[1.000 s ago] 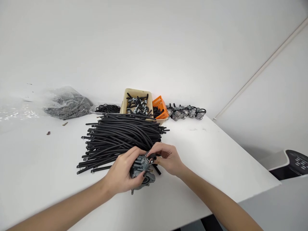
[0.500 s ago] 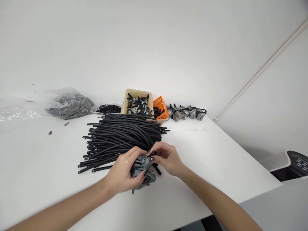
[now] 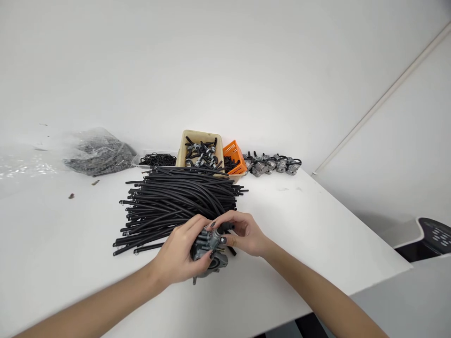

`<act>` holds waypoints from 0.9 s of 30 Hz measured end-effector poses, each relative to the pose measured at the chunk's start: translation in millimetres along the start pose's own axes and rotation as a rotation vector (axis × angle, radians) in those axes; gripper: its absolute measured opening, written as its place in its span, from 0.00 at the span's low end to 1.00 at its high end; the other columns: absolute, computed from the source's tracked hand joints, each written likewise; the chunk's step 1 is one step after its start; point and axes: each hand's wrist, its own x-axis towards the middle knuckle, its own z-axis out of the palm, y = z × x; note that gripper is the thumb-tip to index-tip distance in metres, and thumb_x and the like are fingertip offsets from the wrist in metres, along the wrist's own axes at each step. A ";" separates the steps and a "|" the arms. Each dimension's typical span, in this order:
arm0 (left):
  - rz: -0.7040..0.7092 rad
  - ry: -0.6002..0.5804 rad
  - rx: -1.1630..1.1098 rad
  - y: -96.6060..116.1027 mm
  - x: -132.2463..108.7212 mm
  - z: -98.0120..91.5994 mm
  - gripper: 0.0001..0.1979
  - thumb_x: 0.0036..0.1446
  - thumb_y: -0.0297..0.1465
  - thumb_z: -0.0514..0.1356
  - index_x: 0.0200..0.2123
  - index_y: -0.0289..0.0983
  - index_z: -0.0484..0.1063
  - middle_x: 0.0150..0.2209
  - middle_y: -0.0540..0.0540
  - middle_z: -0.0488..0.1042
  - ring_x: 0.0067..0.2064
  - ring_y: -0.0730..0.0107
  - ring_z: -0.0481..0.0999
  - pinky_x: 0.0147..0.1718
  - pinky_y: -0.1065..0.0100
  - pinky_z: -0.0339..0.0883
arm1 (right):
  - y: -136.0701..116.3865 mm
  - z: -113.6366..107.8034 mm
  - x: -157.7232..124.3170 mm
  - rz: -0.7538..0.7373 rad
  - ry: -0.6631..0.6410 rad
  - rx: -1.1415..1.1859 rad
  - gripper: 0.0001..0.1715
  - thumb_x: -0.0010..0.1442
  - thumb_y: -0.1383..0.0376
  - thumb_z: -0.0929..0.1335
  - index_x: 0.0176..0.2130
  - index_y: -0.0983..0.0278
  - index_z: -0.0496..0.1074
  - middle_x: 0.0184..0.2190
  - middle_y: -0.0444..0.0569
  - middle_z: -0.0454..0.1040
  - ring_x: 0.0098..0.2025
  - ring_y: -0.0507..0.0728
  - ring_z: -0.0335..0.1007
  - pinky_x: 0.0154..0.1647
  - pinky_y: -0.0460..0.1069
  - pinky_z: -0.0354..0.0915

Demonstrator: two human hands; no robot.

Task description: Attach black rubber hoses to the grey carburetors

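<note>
My left hand [image 3: 179, 251] is wrapped round a grey metal carburetor [image 3: 211, 244], tilted above the white table near its front. The carburetor's round opening faces down toward me, and a brass-coloured spring or screw shows on its side. At its upper end, my right hand [image 3: 246, 234] is closed round a carburetor cap [image 3: 225, 227] with a black rubber elbow. The thumb presses the near side, while the index finger reaches over the top. Part of the cap is hidden by these fingers. Just behind both hands lies a pile of black rubber hoses [image 3: 183, 192].
A cream bin [image 3: 184, 141] of caps with black elbows stands at the back, beside an orange basket [image 3: 241, 162] of black parts. Leftward are a clear tray of black rings [image 3: 158, 159] and a plastic bag [image 3: 102, 150]. Several carburetors [image 3: 273, 164] line the back right.
My right index finger has slid left over the top of the carburetor, and the thumb has moved slightly down. More of the black elbow shows. My left hand keeps its hold.
</note>
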 end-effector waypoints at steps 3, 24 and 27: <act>-0.005 -0.004 0.001 0.3 0.4 0.0 0.14 0.58 0.43 0.52 0.41 0.40 0.64 0.38 0.47 0.65 0.38 0.64 0.67 0.36 0.65 0.61 | -2.9 -0.9 1.0 0.064 -0.040 -0.023 0.13 0.57 0.65 0.71 0.44 0.65 0.76 0.40 0.52 0.77 0.43 0.55 0.73 0.46 0.50 0.68; 0.065 -0.017 0.126 -0.6 1.5 -6.4 0.22 0.64 0.48 0.46 0.51 0.41 0.61 0.47 0.45 0.65 0.44 0.65 0.68 0.39 0.70 0.63 | 6.7 -6.1 6.1 0.071 -0.049 0.064 0.14 0.53 0.60 0.73 0.36 0.69 0.76 0.34 0.51 0.73 0.35 0.52 0.66 0.39 0.47 0.63; 0.080 -0.014 0.156 -0.9 1.0 -6.9 0.24 0.64 0.50 0.44 0.52 0.40 0.61 0.49 0.43 0.65 0.46 0.63 0.68 0.40 0.70 0.63 | 5.2 -8.3 7.0 0.060 -0.107 0.071 0.19 0.55 0.56 0.72 0.37 0.71 0.76 0.34 0.52 0.72 0.38 0.53 0.65 0.41 0.47 0.62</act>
